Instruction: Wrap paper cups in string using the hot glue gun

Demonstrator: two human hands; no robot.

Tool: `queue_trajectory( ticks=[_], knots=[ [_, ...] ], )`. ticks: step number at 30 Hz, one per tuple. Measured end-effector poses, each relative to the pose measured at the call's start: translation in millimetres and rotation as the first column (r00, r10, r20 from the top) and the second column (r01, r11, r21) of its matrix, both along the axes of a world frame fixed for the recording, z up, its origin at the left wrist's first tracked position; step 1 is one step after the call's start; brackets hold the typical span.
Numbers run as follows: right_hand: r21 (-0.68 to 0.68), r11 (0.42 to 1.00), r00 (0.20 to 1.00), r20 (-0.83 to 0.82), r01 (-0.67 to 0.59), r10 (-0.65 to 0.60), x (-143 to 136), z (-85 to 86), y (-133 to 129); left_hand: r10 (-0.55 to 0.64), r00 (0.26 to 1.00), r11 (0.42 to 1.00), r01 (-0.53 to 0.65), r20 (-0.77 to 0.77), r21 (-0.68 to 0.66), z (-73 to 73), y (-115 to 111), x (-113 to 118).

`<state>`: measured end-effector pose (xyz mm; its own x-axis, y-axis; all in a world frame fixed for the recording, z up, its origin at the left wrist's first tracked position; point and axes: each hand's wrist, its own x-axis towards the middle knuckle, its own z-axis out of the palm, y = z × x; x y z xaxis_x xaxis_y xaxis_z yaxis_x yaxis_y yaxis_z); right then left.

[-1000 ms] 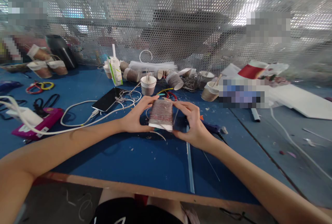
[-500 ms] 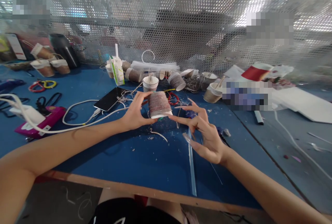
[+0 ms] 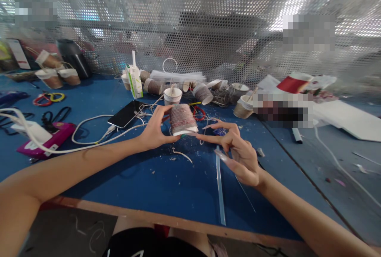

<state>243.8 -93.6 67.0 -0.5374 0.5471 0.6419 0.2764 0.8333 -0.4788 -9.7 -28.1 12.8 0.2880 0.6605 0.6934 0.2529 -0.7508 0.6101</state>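
Fingers [image 3: 162,111] of the left hand [image 3: 153,131] pinch the cord-wrapped cup [image 3: 183,118] over the surface [image 3: 166,193] from eight o'clock; at four, the right hand [image 3: 243,158], fingers spread, points by its rim. Light, even pressure should spare the windings.

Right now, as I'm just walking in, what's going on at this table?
A person's left hand is holding a cord-wrapped cup above the blue table, tilted with its white end low. The right hand is beside it, fingers spread, one pointing at the cup's lower edge; I can't tell if it touches. Behind stands another cup, with a phone and cable to the left.
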Motion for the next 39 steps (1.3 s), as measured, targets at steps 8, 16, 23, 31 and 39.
queue_trajectory(
  ticks=[8,16,23,31,39],
  knots=[
    [-0.017,1.0,1.0,0.001,0.02,-0.02,-1,-2.5,0,-0.007,1.0,1.0,0.007,-0.004,0.01,-0.1,1,-1],
    [0.011,1.0,1.0,0.014,0.018,-0.019,0,-1.8,2,-0.014,1.0,0.999,0.015,-0.012,0.039,0.0,0,-1],
    [-0.082,0.991,0.965,-0.233,0.106,-0.123,2,-13.4,10,-0.034,0.999,0.999,0.034,0.025,0.019,1.3,-2,0],
    [-0.374,0.896,0.83,-0.4,0.238,-0.388,2,-11.7,24,-0.095,0.994,0.995,0.094,0.059,0.01,-1.4,2,0],
    [-0.152,0.988,0.997,-0.069,0.012,-0.023,-3,-5.4,15,-0.272,0.962,0.962,0.272,0.006,-0.004,-2.7,6,0]
  ],
)
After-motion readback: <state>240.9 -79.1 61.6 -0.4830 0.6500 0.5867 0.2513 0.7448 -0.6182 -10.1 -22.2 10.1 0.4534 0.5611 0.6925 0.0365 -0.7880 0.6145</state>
